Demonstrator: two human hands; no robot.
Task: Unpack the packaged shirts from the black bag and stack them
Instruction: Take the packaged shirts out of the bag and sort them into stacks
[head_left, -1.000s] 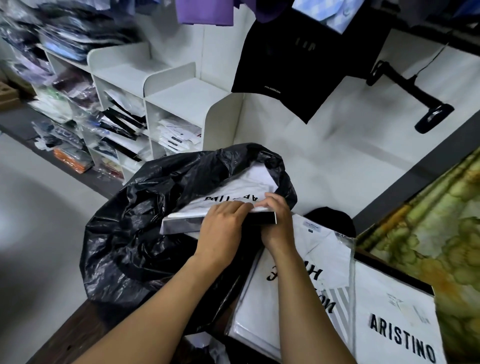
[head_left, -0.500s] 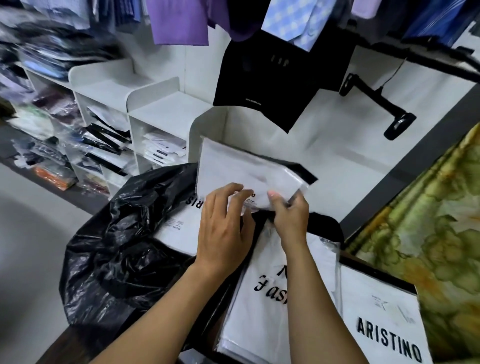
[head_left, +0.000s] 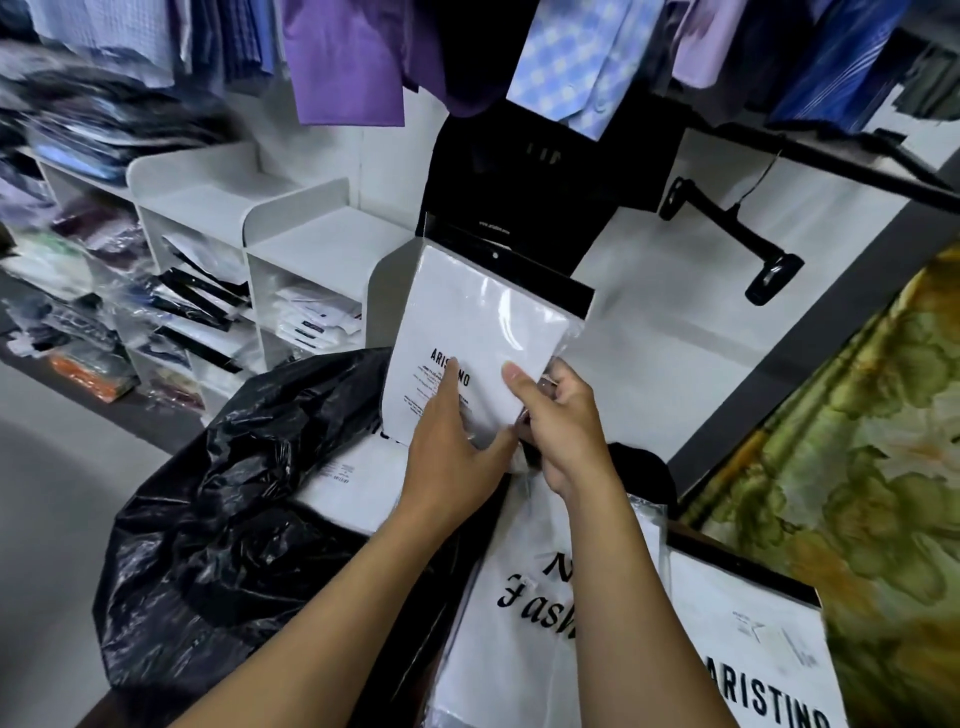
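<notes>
A white packaged shirt (head_left: 483, 322) with a black top flap and ARISTINO print stands upright in the air above the black bag (head_left: 234, 519). My left hand (head_left: 447, 441) lies against its front, fingers straight and spread on the plastic. My right hand (head_left: 561, 421) pinches its lower right corner, thumb on the front. Another white packaged shirt (head_left: 353, 478) shows in the mouth of the bag. Two packaged shirts lie at the lower right: one printed "Fashion" (head_left: 530, 613) and one printed ARISTINO (head_left: 753, 660).
White cubby shelves (head_left: 291, 249) with packed shirts stand at the left. Shirts hang from a rail (head_left: 841, 156) overhead, with a black hanger (head_left: 737, 228) below it. A green patterned cloth (head_left: 872, 457) lies to the right. Grey floor is at the far left.
The packaged shirt has come out of the black bag and been turned upright, rising toward the hanging clothes. Both hands rose with it.
</notes>
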